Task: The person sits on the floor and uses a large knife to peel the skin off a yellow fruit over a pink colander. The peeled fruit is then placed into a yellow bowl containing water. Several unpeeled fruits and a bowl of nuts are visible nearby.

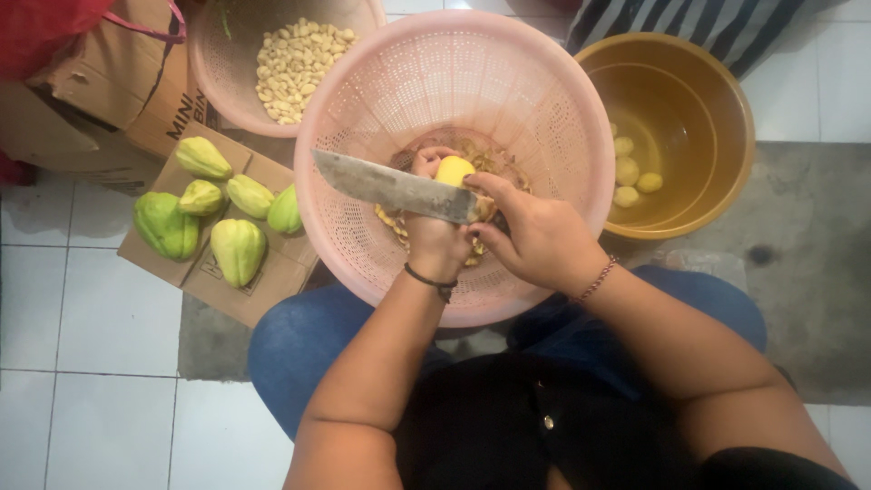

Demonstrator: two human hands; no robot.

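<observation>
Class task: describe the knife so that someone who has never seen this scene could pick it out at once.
Find the big pink perforated basket on the person's lap. Above its middle, the right hand grips the knife, beside the left hand holding a yellow potato. It is the only metal thing there: a broad, worn grey blade pointing left.

L hand (434,238) & R hand (535,238) both in closed grip, wrists touching

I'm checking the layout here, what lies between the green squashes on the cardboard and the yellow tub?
In the head view, the big pink basket sits between the green squashes and the yellow tub, with both hands peeling over it.
</observation>
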